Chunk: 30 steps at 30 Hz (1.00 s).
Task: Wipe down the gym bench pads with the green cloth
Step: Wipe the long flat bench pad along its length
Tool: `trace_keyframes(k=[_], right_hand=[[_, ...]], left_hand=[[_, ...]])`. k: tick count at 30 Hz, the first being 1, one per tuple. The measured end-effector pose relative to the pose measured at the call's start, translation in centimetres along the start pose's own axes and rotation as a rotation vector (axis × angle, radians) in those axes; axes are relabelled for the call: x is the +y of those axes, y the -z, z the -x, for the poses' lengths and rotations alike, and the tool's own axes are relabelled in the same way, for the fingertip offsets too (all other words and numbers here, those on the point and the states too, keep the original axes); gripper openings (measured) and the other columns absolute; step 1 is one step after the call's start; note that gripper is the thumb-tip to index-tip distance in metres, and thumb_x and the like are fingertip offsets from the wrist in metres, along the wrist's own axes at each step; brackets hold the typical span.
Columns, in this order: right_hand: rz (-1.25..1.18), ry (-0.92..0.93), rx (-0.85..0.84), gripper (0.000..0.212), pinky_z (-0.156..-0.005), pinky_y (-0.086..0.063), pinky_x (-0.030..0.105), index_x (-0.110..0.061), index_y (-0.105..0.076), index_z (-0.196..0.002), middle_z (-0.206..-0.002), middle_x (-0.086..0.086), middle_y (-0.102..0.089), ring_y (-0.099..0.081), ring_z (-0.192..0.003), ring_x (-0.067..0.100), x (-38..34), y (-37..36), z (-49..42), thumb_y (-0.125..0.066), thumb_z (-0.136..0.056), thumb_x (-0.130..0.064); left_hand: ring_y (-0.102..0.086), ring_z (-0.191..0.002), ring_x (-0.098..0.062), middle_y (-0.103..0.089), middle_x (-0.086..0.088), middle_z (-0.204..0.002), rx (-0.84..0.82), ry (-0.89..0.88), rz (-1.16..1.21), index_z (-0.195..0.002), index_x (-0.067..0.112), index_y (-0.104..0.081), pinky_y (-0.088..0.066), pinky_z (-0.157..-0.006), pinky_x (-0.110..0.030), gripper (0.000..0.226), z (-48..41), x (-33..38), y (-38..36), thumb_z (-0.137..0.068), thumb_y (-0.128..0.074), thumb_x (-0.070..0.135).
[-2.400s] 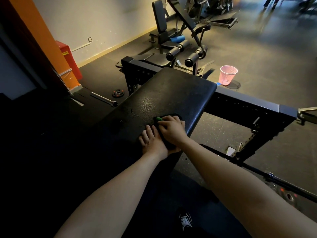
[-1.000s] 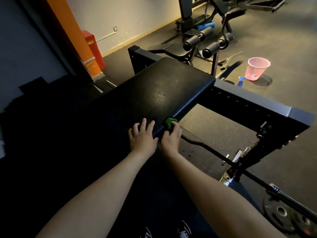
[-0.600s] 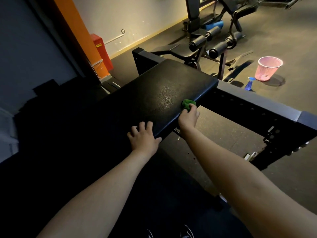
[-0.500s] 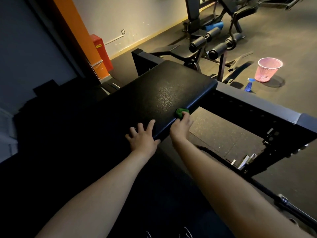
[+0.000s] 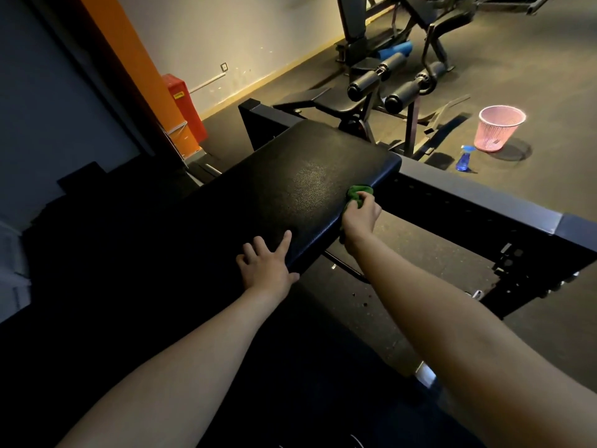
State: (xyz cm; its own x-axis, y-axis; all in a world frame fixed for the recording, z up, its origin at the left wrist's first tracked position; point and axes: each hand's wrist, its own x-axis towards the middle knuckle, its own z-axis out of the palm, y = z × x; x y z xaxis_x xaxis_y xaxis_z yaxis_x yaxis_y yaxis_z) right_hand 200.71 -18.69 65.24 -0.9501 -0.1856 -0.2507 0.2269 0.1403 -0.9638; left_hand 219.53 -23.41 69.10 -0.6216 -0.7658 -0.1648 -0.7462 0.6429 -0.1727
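A black padded bench pad [image 5: 290,189] runs from the dark lower left toward the upper right. My right hand [image 5: 360,218] grips the bunched green cloth [image 5: 357,193] and holds it against the pad's right side edge, close to the far corner. My left hand [image 5: 266,265] lies flat on the pad's top near that same edge, fingers spread, holding nothing. Most of the cloth is hidden inside my right fist.
A dark steel frame beam [image 5: 484,202] crosses behind the pad to the right. On the floor beyond stand a blue spray bottle [image 5: 463,160] and a pink mesh bin [image 5: 499,127]. Another bench with roller pads [image 5: 384,85] stands further back. An orange column [image 5: 139,69] rises at left.
My right hand has slid the cloth along the pad's right edge, away from me toward the far corner. The left hand has stayed flat on the pad.
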Motion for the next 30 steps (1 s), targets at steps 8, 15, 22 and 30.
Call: trace_keyframes(k=[8, 15, 22, 30], right_hand=[[0.047, 0.054, -0.036, 0.013, -0.097, -0.05, 0.052, -0.024, -0.05, -0.11, -0.124, 0.002, -0.034, -0.052, -0.104, 0.022, 2.8, -1.3, 4.9, -0.047, -0.099, -0.018], [0.207, 0.074, -0.164, 0.014, -0.093, -0.053, 0.049, -0.028, -0.05, -0.112, -0.124, 0.001, -0.044, -0.054, -0.099, 0.018, 4.4, -1.1, 10.6, -0.05, -0.1, -0.022], [0.101, 0.026, -0.045, 0.026, -0.072, -0.046, 0.024, -0.02, -0.049, -0.128, -0.13, 0.002, -0.032, -0.046, -0.09, 0.011, 0.4, -0.1, 9.4, -0.043, -0.103, -0.017], [0.274, 0.194, 0.004, 0.028, -0.087, -0.046, 0.032, -0.023, -0.054, -0.127, -0.13, -0.001, -0.042, -0.047, -0.105, 0.012, 3.7, -3.5, 15.9, -0.048, -0.1, -0.016]], left_hand=[[-0.024, -0.138, -0.039, -0.014, -0.021, -0.151, 0.028, 0.002, -0.009, -0.156, 0.046, 0.004, -0.027, -0.115, -0.052, 0.091, -0.4, 0.0, -0.7, -0.091, -0.058, 0.061], [-0.021, -0.14, -0.039, -0.013, -0.021, -0.153, -0.009, -0.067, 0.041, -0.157, 0.041, 0.002, -0.026, -0.117, -0.05, 0.09, 0.2, -1.1, 0.0, -0.093, -0.059, 0.055], [-0.012, -0.15, -0.028, -0.012, -0.009, -0.163, 0.05, -0.302, 0.312, -0.16, 0.027, -0.004, -0.019, -0.122, -0.043, 0.095, 1.3, -6.1, -1.8, -0.09, -0.066, 0.048], [-0.018, -0.145, -0.027, -0.02, -0.001, -0.161, 0.133, -0.316, 0.336, -0.157, 0.028, -0.019, -0.019, -0.118, -0.051, 0.09, 2.5, -11.3, -2.0, -0.086, -0.06, 0.066]])
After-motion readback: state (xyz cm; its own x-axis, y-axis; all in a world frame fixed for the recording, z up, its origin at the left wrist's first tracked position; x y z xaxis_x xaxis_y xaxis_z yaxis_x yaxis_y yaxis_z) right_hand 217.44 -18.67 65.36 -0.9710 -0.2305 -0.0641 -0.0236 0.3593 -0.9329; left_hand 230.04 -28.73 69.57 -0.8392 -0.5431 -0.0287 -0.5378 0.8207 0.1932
